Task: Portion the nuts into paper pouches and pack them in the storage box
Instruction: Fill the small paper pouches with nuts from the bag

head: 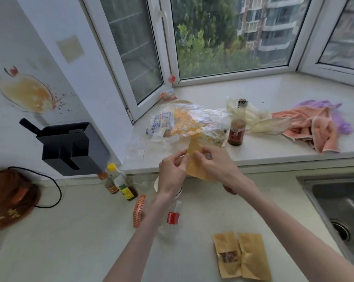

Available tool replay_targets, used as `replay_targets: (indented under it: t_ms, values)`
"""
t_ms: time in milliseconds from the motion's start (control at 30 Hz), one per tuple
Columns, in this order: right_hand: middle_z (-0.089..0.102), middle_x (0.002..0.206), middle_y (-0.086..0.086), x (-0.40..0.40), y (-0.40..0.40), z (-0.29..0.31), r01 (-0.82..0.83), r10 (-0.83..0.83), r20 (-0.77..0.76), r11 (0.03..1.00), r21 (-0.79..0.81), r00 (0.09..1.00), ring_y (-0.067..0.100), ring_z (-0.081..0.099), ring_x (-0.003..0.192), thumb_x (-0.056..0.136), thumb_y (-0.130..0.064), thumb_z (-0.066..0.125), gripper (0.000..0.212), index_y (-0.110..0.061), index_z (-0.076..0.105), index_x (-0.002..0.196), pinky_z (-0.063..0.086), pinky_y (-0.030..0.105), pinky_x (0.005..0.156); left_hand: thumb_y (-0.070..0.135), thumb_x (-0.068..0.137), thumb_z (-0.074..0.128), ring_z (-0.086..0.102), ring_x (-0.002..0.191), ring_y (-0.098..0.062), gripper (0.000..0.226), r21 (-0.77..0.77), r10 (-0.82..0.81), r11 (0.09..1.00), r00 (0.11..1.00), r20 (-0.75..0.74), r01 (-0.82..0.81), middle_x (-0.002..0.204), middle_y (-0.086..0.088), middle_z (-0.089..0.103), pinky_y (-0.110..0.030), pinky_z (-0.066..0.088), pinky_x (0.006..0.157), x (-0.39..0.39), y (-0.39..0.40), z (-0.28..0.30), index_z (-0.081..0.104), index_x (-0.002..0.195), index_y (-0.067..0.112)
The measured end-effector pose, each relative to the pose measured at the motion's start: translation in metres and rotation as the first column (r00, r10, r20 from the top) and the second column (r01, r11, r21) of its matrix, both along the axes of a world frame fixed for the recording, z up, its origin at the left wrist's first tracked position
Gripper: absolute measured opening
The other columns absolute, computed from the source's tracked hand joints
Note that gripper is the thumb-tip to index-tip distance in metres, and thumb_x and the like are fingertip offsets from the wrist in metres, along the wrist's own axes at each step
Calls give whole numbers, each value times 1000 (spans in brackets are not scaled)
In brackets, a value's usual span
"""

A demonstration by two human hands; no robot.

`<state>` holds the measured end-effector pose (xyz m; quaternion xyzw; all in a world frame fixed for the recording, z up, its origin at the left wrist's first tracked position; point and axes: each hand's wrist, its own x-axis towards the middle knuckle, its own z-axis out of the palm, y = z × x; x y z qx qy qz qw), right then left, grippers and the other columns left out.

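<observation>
On the pale desk point(70, 241), nearest the viewer, two brown paper pouches point(242, 255) are laid side by side, one with a window showing nuts. Beyond them, a yellow-brown pouch point(196, 165) is held up above the desk, pinched at its upper edge by the left hand point(172, 171) and right hand point(216, 165), fingers curled round it. Behind the held pouch, crumpled plastic bags point(184, 123) and a sauce bottle point(237, 127) are seen on the windowsill point(273, 92).

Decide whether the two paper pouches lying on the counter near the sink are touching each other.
Touching. The head view shows the pouch with the window and the plain pouch side by side, their long edges meeting with no counter visible between them.
</observation>
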<state>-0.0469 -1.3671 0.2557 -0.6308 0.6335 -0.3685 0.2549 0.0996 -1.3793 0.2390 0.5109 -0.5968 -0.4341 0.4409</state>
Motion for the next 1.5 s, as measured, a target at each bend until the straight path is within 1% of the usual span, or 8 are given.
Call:
replay_targets:
  t_ms: [233, 433, 567, 733, 867, 1033, 1167, 1500]
  values:
    - [48, 47, -13, 38, 10, 19, 48, -41, 112, 997, -53, 993, 3, 44, 49, 92, -33, 58, 40, -29, 52, 52, 34, 16, 49, 10, 93, 49, 71, 86, -22, 34, -10, -136, 991, 982, -130, 136, 84, 0, 76, -40, 61, 68, 16, 12, 18, 77, 91, 29]
    - [69, 77, 2, 55, 19, 20, -10, 11, 106, 1000, -16, 994, 13, 59, 71, 97, -30, 53, 29, -12, 74, 89, 41, 25, 62, 5, 96, 55, 74, 83, -15, 37, 57, -243, 963, 944, -223, 262, 87, -1, 77, -24, 57, 57, 45, 10, 28, 79, 89, 34]
    - [65, 74, -11, 67, 24, 27, -16, 20, 59, 998, -55, 998, 0, 55, 69, 98, -26, 51, 25, -18, 74, 91, 40, 14, 61, 11, 95, 59, 74, 86, -17, 30, 76, -293, 943, 916, -274, 324, 90, -3, 77, -24, 57, 58, 60, 7, 30, 79, 94, 33]
    - [64, 72, 5, 79, 30, 28, 83, -85, -45, 995, -47, 995, 18, 55, 68, 95, -21, 50, 28, -9, 64, 74, 41, 32, 63, 7, 94, 59, 75, 86, -21, 34, 67, -344, 923, 893, -291, 378, 91, -7, 77, -27, 58, 59, 69, 7, 28, 79, 94, 34]
    - [62, 69, 5, 88, 38, 30, 141, -143, -92, 990, -33, 985, 16, 50, 62, 90, -20, 49, 27, -9, 60, 68, 37, 24, 56, 9, 94, 60, 75, 85, -20, 34, 26, -394, 911, 888, -237, 411, 88, -3, 78, -31, 60, 63, 73, 11, 27, 78, 93, 38]
    - [62, 72, 17, 97, 57, 15, 132, -135, -96, 990, -43, 986, 31, 55, 68, 89, -12, 52, 25, 2, 61, 70, 43, 40, 65, 22, 90, 67, 74, 78, -13, 20, -37, -473, 880, 880, 37, 474, 83, 6, 77, -42, 62, 64, 85, 15, 16, 77, 88, 39]
    - [50, 59, -4, 105, 66, 6, 70, -72, -29, 994, -86, 997, 12, 42, 56, 87, -7, 54, 35, -22, 46, 56, 35, 30, 56, 35, 94, 57, 70, 61, -15, 25, -103, -526, 828, 826, 201, 552, 70, 2, 74, -29, 56, 50, 97, 22, 7, 76, 85, 22]
    - [62, 64, -1, 119, 68, 5, -67, 77, 215, 996, -53, 974, 4, 53, 55, 90, -20, 48, 28, -4, 69, 82, 40, 15, 55, 41, 94, 50, 60, 49, -7, 29, -20, -628, 772, 767, 132, 635, 56, 11, 63, -21, 47, 41, 119, 20, 14, 74, 79, 35]
